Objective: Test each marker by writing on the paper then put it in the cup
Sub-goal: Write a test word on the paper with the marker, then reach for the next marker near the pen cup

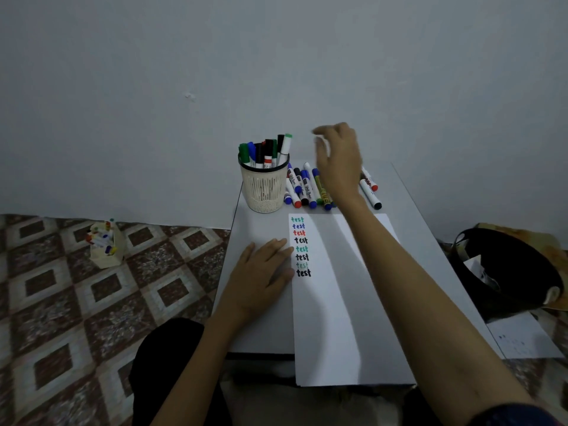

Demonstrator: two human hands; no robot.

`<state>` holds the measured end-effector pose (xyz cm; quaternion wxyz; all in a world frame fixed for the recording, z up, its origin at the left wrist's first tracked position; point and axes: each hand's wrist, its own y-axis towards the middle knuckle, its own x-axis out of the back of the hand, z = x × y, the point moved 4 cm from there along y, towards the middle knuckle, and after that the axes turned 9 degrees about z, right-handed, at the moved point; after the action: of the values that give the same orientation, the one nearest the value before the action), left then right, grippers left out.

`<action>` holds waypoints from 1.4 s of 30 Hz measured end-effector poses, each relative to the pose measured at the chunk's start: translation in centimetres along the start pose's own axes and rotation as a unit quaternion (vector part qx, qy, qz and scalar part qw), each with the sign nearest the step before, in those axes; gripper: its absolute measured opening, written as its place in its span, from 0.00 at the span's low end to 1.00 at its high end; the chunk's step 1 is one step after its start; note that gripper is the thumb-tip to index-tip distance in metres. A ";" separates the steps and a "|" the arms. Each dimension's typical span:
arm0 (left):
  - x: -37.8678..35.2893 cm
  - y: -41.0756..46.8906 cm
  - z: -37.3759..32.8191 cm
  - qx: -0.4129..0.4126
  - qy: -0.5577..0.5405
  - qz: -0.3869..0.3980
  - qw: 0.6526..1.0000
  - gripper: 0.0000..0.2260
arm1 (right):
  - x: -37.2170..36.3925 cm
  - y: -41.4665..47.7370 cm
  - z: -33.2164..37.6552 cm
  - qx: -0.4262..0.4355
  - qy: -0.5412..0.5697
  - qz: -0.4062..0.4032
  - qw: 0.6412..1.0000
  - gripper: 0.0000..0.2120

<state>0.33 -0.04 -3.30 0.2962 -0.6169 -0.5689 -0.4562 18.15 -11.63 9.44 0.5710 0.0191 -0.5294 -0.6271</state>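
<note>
- Left hand point(261, 272) lies flat, fingers straight, fingertips pressing the left edge of the paper point(338, 302).
- Right hand point(338, 161) is raised over the loose markers point(307, 189); fingers blurred, grip can't be told.
- Cup point(264, 189) stands just left of the loose markers, with several markers upright in it.
- Paper carries eight "test" lines point(300, 245).
</note>
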 end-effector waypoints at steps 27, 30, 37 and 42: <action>-0.2 0.1 0.4 0.005 -0.006 0.002 1.000 0.29 | 5.8 -6.3 -13.8 -0.286 0.174 -0.145 0.931 0.08; -0.1 0.1 0.2 0.000 -0.004 0.000 1.000 0.30 | 8.1 -6.7 -11.7 -0.234 0.298 -0.220 0.899 0.07; 1.3 -0.4 -0.5 0.012 -0.173 -0.081 0.981 0.29 | 9.2 -10.6 -5.4 -0.230 0.486 -0.018 0.843 0.05; 2.0 -0.9 -1.5 -0.026 -0.218 -0.080 0.972 0.26 | 6.6 -13.8 -1.2 -0.244 0.520 0.112 0.811 0.04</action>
<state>-0.99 -0.32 -1.06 0.1115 -0.6616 -0.6549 -0.3476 7.04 -20.19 3.29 0.8132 0.1434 0.0183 -0.5638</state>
